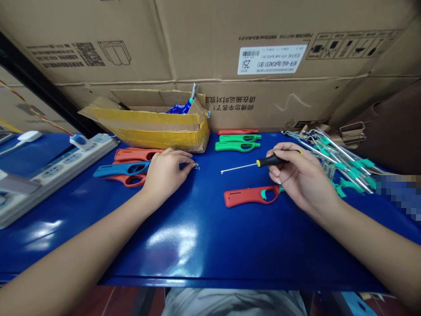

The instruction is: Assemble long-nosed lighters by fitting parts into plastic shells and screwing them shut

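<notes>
My left hand (pixel 166 169) rests on the blue table (pixel 197 228), its fingertips pinched on a tiny metal part (pixel 196 166) that looks like a screw. My right hand (pixel 296 173) grips a screwdriver (pixel 259 163) with a black and yellow handle, its thin shaft pointing left, just above the table. Below that hand lies a red lighter shell (pixel 250 196) with a green trigger. Red and blue shells (pixel 126 169) are stacked just left of my left hand.
An open cardboard box (pixel 154 125) taped in yellow stands at the back. Green and red shells (pixel 238 142) lie beside it. A heap of metal rods with green parts (pixel 335 160) sits at right. A white power strip (pixel 55 169) lies at left. Large cartons form the back wall.
</notes>
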`<move>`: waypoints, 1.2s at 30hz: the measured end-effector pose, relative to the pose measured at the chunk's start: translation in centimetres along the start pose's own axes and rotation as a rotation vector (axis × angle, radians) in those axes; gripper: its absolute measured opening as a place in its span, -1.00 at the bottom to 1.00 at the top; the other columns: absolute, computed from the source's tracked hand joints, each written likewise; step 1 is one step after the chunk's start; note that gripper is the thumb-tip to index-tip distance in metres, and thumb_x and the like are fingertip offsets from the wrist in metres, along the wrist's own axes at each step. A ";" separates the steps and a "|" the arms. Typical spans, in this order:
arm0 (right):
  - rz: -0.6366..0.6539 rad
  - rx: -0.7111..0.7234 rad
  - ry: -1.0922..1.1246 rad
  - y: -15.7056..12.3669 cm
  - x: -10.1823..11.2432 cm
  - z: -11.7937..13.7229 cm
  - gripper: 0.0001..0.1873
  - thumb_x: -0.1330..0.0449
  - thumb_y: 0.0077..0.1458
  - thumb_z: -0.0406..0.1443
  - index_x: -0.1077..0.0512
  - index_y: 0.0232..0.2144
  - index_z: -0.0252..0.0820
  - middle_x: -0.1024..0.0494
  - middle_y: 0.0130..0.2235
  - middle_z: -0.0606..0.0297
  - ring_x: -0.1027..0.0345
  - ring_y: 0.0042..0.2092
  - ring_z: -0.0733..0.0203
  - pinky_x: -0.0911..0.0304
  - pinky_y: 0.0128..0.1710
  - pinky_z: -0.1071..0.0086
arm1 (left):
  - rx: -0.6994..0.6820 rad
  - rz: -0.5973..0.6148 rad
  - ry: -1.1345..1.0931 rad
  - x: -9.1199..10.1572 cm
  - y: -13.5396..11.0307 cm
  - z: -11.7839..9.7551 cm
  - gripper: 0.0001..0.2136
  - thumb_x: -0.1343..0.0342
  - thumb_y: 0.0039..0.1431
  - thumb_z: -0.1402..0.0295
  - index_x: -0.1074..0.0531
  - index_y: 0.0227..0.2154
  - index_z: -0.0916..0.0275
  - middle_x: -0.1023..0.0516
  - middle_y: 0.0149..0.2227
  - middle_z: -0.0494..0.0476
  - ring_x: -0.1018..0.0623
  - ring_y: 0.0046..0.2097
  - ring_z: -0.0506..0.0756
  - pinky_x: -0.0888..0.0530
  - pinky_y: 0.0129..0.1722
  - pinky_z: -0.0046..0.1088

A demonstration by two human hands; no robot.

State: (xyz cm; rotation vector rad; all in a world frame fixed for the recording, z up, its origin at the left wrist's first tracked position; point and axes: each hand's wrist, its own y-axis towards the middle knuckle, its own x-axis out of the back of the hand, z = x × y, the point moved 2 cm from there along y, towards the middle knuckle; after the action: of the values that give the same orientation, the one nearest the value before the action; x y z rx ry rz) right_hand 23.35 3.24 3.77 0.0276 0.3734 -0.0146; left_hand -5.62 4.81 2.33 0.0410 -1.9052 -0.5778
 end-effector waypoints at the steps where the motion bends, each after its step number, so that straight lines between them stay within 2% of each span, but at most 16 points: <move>1: -0.001 -0.001 0.001 0.0 0.0 0.0 -0.86 -0.36 -0.07 -0.37 -0.45 -0.42 -0.17 -0.49 -0.39 0.35 -0.27 -0.57 0.37 -0.18 -0.65 0.47 | 0.001 -0.009 -0.020 0.0 0.0 0.0 -0.88 -0.22 0.20 0.40 -0.67 -0.33 0.21 -0.71 -0.13 0.16 -0.63 -0.09 0.28 -0.49 -0.02 -0.11; 6: 0.005 0.000 0.002 -0.1 -0.1 0.1 -0.87 -0.35 -0.06 -0.37 -0.45 -0.43 -0.17 -0.49 -0.39 0.36 -0.26 -0.57 0.38 -0.18 -0.64 0.47 | 0.028 -0.100 -0.177 0.4 0.0 -0.5 -0.84 -0.18 0.26 0.32 -0.65 -0.27 0.23 -0.71 -0.16 0.17 -0.63 -0.10 0.23 -0.48 0.01 -0.18; 9: 0.015 0.002 0.006 -0.2 -0.2 0.2 -0.88 -0.34 -0.04 -0.38 -0.45 -0.43 -0.17 -0.49 -0.39 0.36 -0.26 -0.57 0.38 -0.19 -0.63 0.47 | 0.033 -0.108 -0.319 0.2 -0.5 -1.9 -0.79 -0.16 0.29 0.26 -0.63 -0.21 0.26 -0.70 -0.18 0.16 -0.63 -0.15 0.15 -0.52 -0.07 -0.31; 14: 0.022 -0.008 0.022 -0.3 -0.2 0.0 -0.87 -0.34 -0.02 -0.38 -0.45 -0.39 -0.17 -0.51 -0.37 0.35 -0.26 -0.57 0.39 -0.18 -0.62 0.47 | -0.031 0.055 -0.523 -0.6 -2.1 -5.0 -0.75 -0.24 0.22 0.25 -0.59 -0.08 0.20 -0.69 -0.17 0.07 -0.61 -0.23 0.05 -0.54 -0.16 -0.44; 17: 0.027 -0.014 0.029 -0.3 -0.2 -0.1 -0.87 -0.33 -0.02 -0.39 -0.44 -0.39 -0.18 -0.51 -0.38 0.34 -0.25 -0.58 0.39 -0.14 -0.65 0.47 | 0.060 0.183 -0.765 -1.0 -2.6 -5.9 -0.70 -0.27 0.19 0.28 -0.56 -0.02 0.22 -0.69 -0.14 0.11 -0.59 -0.21 0.07 -0.51 -0.15 -0.39; 19: 0.030 -0.019 0.032 -0.3 -0.2 -0.2 -0.87 -0.33 -0.01 -0.39 -0.44 -0.39 -0.18 -0.51 -0.38 0.34 -0.25 -0.58 0.39 -0.14 -0.65 0.47 | 0.107 0.208 -0.848 -1.0 -2.7 -6.0 -0.70 -0.29 0.19 0.28 -0.56 -0.03 0.23 -0.69 -0.15 0.13 -0.58 -0.21 0.08 -0.50 -0.15 -0.36; 25: 0.030 -0.026 0.013 -0.3 -0.2 -0.2 -0.89 -0.30 0.01 -0.40 -0.43 -0.38 -0.18 -0.51 -0.36 0.34 -0.25 -0.57 0.38 -0.12 -0.65 0.46 | 0.131 0.172 -0.880 -1.0 -2.5 -5.3 -0.83 -0.33 0.16 0.26 -0.63 -0.22 0.20 -0.69 -0.21 0.09 -0.58 -0.24 0.06 -0.48 -0.17 -0.40; 30: 0.023 -0.040 -0.021 -0.5 -0.4 -0.2 -0.89 -0.30 -0.01 -0.38 -0.42 -0.39 -0.16 -0.50 -0.36 0.36 -0.23 -0.58 0.40 -0.14 -0.65 0.46 | 0.085 0.149 -0.857 -1.1 -2.5 -5.2 -0.88 -0.33 0.18 0.30 -0.64 -0.25 0.19 -0.68 -0.24 0.06 -0.56 -0.28 0.03 -0.47 -0.24 -0.44; 36: -0.032 -0.003 -0.037 -0.5 -0.6 0.2 -0.75 -0.36 -0.05 -0.35 -0.43 -0.29 -0.11 -0.50 -0.38 0.40 -0.20 -0.58 0.42 -0.15 -0.64 0.48 | 0.041 0.126 -0.834 -1.0 -2.4 -5.3 -0.93 -0.31 0.20 0.34 -0.64 -0.35 0.20 -0.68 -0.27 0.10 -0.60 -0.23 0.07 -0.46 -0.23 -0.41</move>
State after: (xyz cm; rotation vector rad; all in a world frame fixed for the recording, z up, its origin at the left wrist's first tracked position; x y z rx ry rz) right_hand 22.88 2.78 4.12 0.0180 0.3370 -0.0461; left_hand -1.08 0.96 2.01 -0.3414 -2.6999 -0.5067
